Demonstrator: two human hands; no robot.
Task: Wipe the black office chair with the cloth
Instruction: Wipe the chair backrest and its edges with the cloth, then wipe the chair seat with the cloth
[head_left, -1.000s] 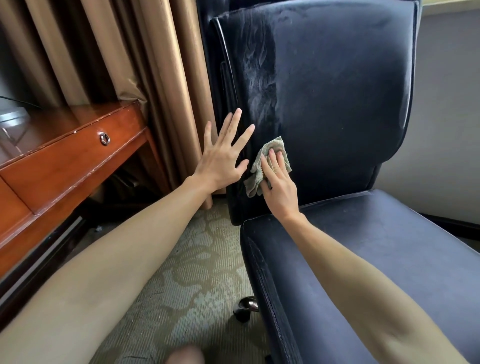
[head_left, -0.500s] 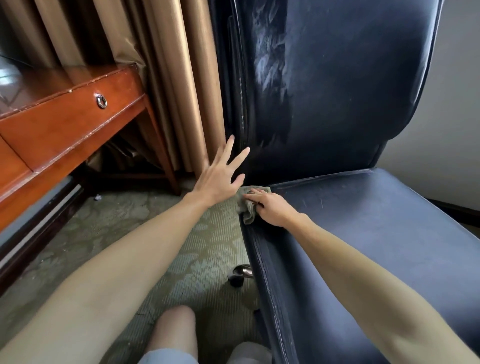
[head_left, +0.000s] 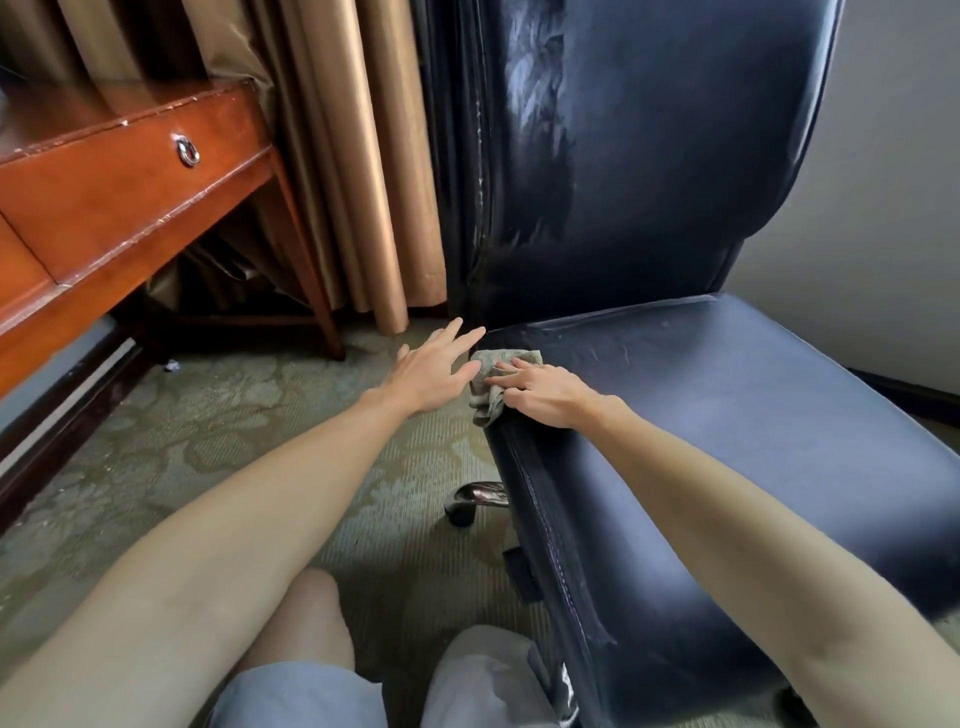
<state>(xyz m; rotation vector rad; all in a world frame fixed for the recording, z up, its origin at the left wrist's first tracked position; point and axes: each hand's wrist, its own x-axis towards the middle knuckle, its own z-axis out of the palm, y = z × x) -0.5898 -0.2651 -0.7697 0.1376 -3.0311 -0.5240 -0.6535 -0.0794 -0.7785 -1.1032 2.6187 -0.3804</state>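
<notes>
The black office chair (head_left: 727, 395) fills the right half of the view, its tall backrest streaked with pale dust on the left side. A crumpled grey-green cloth (head_left: 485, 382) lies on the seat's rear left corner and hangs over the edge. My right hand (head_left: 540, 392) presses the cloth down onto the seat with flat fingers. My left hand (head_left: 434, 371) hovers just left of the cloth beside the seat edge, fingers spread and straight, holding nothing.
A reddish wooden desk (head_left: 119, 208) with a ring-pull drawer stands at the left. Tan curtains (head_left: 358, 171) hang behind it beside the chair back. A chair caster (head_left: 467, 506) sits on the patterned carpet. My knees show at the bottom edge.
My right hand slid the cloth down from the backrest's lower left onto the seat's rear left corner. My left hand dropped along with it, still spread open.
</notes>
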